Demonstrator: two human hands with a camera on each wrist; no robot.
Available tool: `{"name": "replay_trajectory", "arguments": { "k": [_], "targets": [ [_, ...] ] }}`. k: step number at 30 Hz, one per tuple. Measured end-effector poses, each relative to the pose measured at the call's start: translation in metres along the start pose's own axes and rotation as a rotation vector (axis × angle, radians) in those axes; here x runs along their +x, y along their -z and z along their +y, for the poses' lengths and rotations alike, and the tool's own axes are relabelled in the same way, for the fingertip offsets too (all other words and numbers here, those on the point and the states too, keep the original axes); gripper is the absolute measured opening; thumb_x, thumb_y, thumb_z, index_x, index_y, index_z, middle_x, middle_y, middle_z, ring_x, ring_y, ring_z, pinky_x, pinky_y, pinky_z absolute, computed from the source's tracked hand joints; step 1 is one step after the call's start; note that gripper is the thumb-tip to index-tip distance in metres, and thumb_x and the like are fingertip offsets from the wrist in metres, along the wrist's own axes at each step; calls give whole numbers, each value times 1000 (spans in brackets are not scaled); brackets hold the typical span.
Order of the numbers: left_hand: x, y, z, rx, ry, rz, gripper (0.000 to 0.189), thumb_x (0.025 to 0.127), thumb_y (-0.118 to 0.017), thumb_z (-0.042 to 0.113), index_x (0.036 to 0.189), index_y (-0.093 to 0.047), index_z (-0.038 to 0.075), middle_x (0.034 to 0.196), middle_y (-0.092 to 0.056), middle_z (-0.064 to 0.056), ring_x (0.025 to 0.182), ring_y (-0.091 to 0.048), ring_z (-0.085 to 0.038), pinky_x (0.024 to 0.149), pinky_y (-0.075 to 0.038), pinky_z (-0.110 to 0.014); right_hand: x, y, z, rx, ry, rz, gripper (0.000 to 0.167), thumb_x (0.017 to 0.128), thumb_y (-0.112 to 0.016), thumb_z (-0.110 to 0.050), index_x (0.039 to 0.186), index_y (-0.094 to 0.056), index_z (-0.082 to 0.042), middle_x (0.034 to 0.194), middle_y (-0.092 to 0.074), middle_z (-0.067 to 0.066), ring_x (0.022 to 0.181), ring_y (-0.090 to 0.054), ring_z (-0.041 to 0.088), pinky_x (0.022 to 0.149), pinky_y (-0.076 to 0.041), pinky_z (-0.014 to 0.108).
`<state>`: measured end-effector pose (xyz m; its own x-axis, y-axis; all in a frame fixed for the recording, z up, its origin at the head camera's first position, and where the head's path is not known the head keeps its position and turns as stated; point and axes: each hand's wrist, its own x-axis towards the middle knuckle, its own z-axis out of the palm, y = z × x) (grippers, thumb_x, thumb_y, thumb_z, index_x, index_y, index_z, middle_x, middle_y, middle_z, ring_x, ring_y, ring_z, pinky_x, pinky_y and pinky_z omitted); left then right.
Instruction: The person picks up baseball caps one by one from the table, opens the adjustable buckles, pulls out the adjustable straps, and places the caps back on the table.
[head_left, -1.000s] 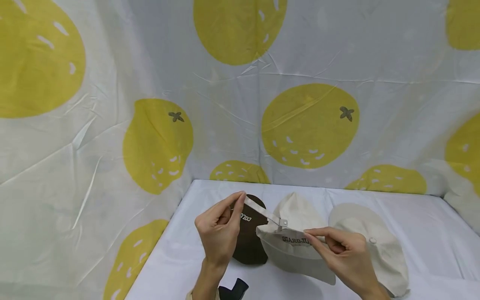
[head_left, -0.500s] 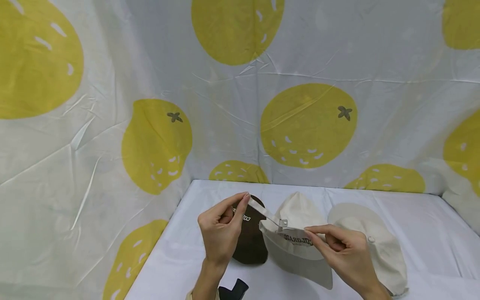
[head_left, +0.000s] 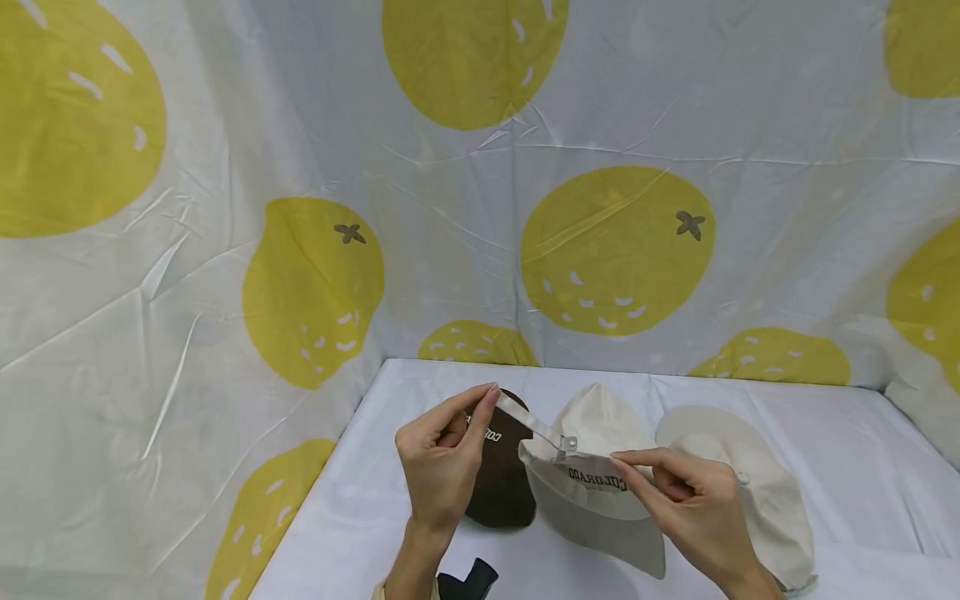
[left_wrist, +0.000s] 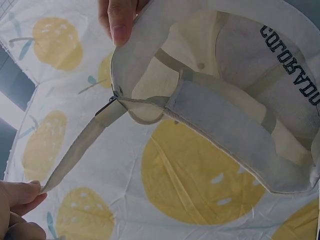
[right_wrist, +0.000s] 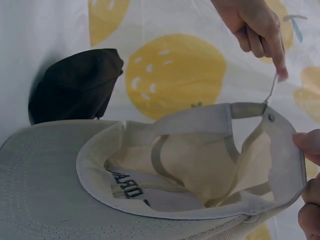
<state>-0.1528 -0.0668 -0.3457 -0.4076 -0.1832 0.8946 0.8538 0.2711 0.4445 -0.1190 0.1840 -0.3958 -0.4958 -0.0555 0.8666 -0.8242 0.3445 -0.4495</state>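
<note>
Between both hands a cream baseball cap [head_left: 600,412] with a grey brim is held up, its inside facing me and the COLORADO lettering seen reversed. My left hand [head_left: 442,462] pinches the free end of the back strap [head_left: 527,418] between thumb and index finger. The strap runs taut to a small metal buckle [head_left: 567,445]. With thumb and index finger my right hand [head_left: 693,508] pinches the cap's back edge to the right of that buckle. In the left wrist view the strap [left_wrist: 75,150] slants from buckle to fingertips, and the adjustment opening shows beside it.
On the white-covered table [head_left: 375,475] a dark brown cap [head_left: 501,487] lies behind the left hand. Another cream cap [head_left: 776,508] with a grey brim lies at the right, partly behind the right hand. A lemon-print cloth [head_left: 457,242] hangs behind the table.
Over the last second my left hand has shifted slightly right and the held cap has tilted a little, showing more lettering. Both pinches stay the same; little differs in the last half second.
</note>
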Motion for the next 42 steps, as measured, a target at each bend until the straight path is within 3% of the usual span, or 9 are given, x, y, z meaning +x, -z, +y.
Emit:
{"name": "replay_trajectory", "arguments": {
  "k": [15, 21, 28, 36, 42],
  "targets": [
    [-1, 0, 1, -7, 32, 10, 16, 82, -82, -8, 94, -82, 1, 49, -24, 6, 51, -17, 2, 45, -15, -15, 3, 5, 2, -100, -53, 40, 36, 63, -85, 19, 89, -82, -6, 52, -21, -6, 49, -13, 5, 46, -23, 7],
    [-2, -3, 1, -36, 20, -18, 15, 81, -82, -10, 93, -81, -1, 49, -23, 5, 52, -17, 3, 44, -16, -14, 5, 6, 2, -132, -91, 67, 36, 63, -84, 21, 88, -82, -5, 52, -20, -6, 49, -12, 6, 45, -22, 9],
    [-11, -13, -2, -59, 40, -75, 9, 84, -81, -6, 91, -81, -1, 49, -24, 4, 54, -17, 4, 43, -18, -14, 8, 8, 0, -119, -122, 95, 36, 65, -81, 25, 89, -81, -2, 52, -21, -6, 46, -13, 8, 45, -20, 8],
    [-27, -34, -13, -25, -16, -130, 8, 86, -80, -3, 94, -81, 1, 51, -30, 4, 56, -21, 6, 46, -19, -12, 6, 10, 3, -122, -209, 114, 31, 71, -81, 21, 89, -81, -4, 50, -20, -5, 45, -13, 13, 44, -20, 11],
    [-40, -47, -18, -30, -29, -163, 9, 84, -81, -6, 92, -81, -1, 50, -27, 3, 56, -19, 5, 45, -17, -12, 5, 9, 7, -134, -219, 139, 31, 71, -82, 20, 88, -81, -5, 50, -20, -4, 46, -14, 13, 44, -20, 12]
  ]
}}
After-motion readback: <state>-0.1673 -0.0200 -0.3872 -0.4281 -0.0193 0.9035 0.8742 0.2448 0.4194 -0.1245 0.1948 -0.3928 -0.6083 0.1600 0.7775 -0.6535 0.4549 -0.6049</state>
